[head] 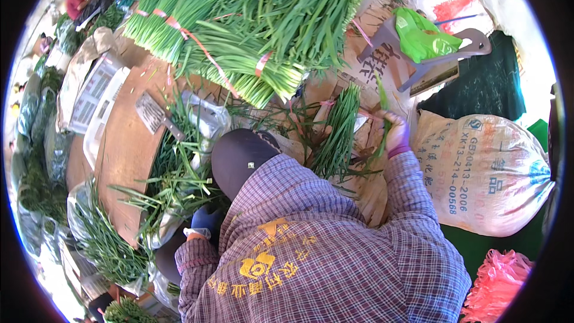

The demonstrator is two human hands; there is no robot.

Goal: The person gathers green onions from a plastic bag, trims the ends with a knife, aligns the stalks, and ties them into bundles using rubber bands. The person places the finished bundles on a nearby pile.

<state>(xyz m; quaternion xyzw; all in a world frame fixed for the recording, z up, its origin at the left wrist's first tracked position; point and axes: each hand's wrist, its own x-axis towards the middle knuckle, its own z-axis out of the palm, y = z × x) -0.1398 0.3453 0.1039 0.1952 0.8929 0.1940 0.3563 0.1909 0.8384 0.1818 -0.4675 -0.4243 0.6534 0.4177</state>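
My right hand [395, 129], in a thin glove with a purple cuff, grips a few long green leaves [381, 94]. Left of it, a loose bunch of garlic chives [338, 132] lies on cardboard. Low beside my knee is my left hand [205, 220] in a blue glove; its fingers are largely hidden, so any hold cannot be told. Cut green leaves [179, 188] lie just above that hand. A large pile of chives [269, 13] fills the top, with pink ties around some bundles. A cleaver [154, 114] rests at the edge of a wooden board [121, 157].
At right stand a full woven sack [484, 175] and a grey plastic stool [417, 60] bearing a green bag [421, 38]. Pink plastic strips [497, 282] lie lower right. White plastic crates [96, 98] and bagged greens [40, 157] are at left. Another person sits at the upper left.
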